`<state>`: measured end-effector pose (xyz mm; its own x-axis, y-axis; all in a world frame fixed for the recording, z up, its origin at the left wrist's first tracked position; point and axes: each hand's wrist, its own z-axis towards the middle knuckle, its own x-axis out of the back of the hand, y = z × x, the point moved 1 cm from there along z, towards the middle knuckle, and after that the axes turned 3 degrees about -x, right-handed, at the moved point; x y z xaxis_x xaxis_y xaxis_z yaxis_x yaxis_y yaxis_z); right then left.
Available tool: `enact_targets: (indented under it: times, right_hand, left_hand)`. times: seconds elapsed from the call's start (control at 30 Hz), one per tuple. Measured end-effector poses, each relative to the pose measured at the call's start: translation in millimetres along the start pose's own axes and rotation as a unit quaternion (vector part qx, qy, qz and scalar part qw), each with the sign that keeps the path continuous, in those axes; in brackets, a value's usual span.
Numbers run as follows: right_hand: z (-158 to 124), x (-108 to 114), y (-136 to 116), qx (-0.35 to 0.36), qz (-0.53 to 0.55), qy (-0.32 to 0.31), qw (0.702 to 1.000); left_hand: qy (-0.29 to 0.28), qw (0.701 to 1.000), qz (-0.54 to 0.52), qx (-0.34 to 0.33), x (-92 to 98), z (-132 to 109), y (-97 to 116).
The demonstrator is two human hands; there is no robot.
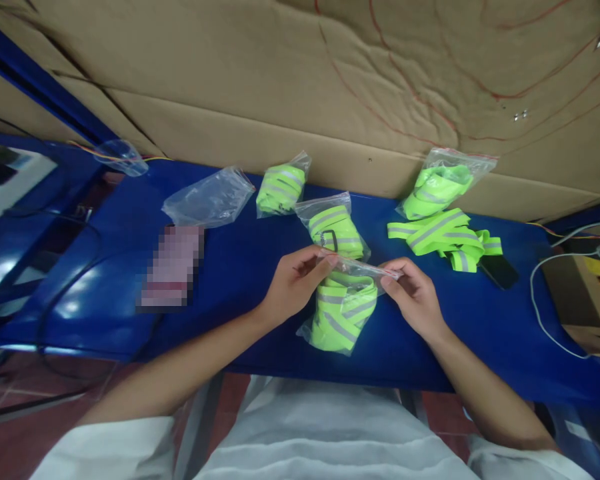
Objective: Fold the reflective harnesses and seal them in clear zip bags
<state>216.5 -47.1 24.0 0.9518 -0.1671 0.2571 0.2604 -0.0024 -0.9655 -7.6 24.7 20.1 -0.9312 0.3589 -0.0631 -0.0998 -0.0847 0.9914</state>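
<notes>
My left hand and my right hand pinch the two ends of the top edge of a clear plastic bag filled with a folded neon-green reflective strap. The bag hangs just above the blue table. Right behind it lies a second bagged strap. Further back sit two more bagged straps, one at centre-left and one at the right. A loose bundle of green straps lies unbagged at the right. An empty clear bag rests at the left.
A pixelated pinkish flat object lies on the table at left. A dark phone sits beside the loose straps. Cardboard sheets stand behind the table. A cardboard box and white cable are at the right edge.
</notes>
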Motion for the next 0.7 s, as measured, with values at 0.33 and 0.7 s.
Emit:
enact_targets:
  times: [0.33, 0.7]
  right_hand:
    - [0, -1, 4, -0.007, -0.018, -0.009, 1.0]
    - [-1, -5, 12, -0.023, -0.036, -0.026, 0.999]
  left_hand:
    - [-0.003, 1.0, -0.004, 0.005, -1.3, -4, -1]
    - [-0.025, 0.998, 0.018, 0.055, -3.9, -6, -8]
